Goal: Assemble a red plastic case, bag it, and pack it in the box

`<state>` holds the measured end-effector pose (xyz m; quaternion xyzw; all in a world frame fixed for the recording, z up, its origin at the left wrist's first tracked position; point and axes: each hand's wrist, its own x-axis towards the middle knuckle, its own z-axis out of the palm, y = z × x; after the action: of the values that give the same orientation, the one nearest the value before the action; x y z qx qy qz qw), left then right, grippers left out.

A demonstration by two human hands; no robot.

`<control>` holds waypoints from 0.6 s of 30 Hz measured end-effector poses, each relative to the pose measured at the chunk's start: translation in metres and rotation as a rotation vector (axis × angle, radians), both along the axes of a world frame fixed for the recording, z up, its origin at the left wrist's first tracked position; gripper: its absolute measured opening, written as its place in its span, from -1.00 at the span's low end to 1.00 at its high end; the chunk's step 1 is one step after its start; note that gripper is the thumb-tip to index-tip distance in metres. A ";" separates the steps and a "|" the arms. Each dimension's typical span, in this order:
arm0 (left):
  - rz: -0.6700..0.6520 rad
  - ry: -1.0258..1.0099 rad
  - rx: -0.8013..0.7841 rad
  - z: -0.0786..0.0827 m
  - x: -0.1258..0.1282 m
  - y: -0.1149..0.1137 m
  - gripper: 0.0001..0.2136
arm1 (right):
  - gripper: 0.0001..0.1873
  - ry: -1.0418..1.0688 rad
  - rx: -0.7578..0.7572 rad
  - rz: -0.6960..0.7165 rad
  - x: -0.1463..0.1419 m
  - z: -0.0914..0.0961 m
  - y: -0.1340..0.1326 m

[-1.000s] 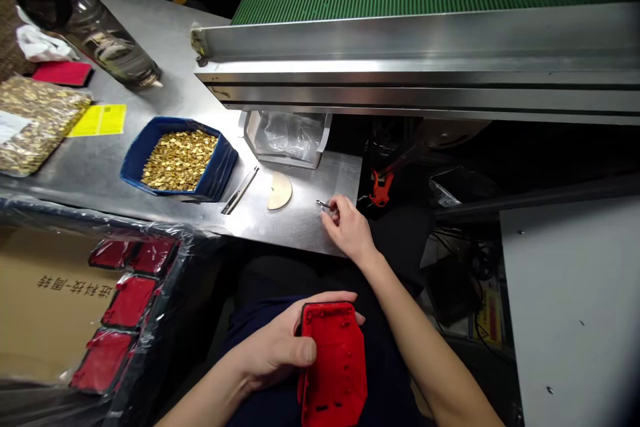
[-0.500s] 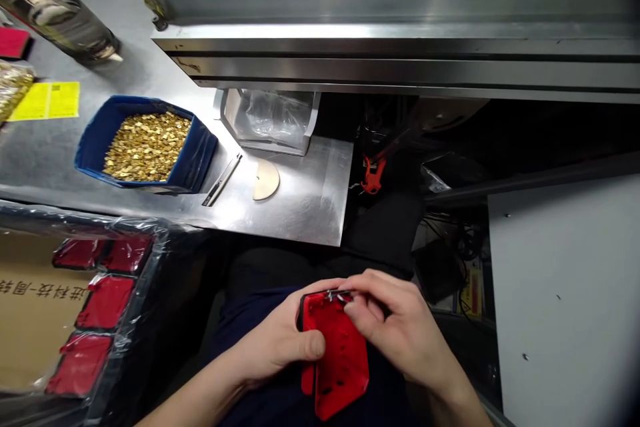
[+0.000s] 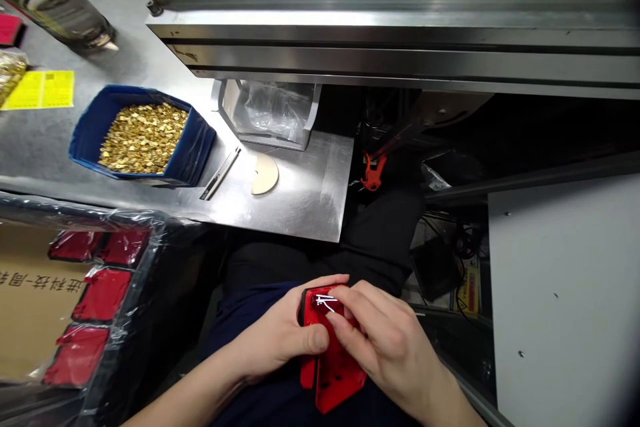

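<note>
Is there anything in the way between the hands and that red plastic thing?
No, nothing visible. The left hand grips the red plastic part over the lap, and the right hand rests its fingertips on the part's top end, beside a small metal piece.

The right hand (image 3: 387,340) is off the steel table (image 3: 305,207) and has come in near, onto the red housing (image 3: 334,373) over the lap. It brought the small metal clip (image 3: 325,302) along, and its fingers have now slid over the housing's far end, with the clip just inside that edge
</note>
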<state>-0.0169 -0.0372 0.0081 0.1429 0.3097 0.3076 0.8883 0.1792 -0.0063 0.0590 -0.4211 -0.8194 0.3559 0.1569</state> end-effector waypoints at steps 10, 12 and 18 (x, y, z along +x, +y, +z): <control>-0.035 0.003 0.032 -0.004 0.001 0.004 -0.18 | -0.77 -0.114 -0.017 0.098 0.001 0.007 0.010; -0.048 -0.048 0.032 -0.003 0.002 0.008 -0.19 | -0.80 -0.037 -0.084 0.068 0.005 0.007 0.013; -0.045 -0.109 0.000 -0.005 0.000 0.009 -0.17 | -0.80 0.083 -0.045 0.016 0.018 -0.002 0.016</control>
<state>-0.0167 -0.0283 0.0031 0.1327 0.2577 0.2946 0.9106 0.1976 0.0100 0.0575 -0.4029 -0.8072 0.3926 0.1787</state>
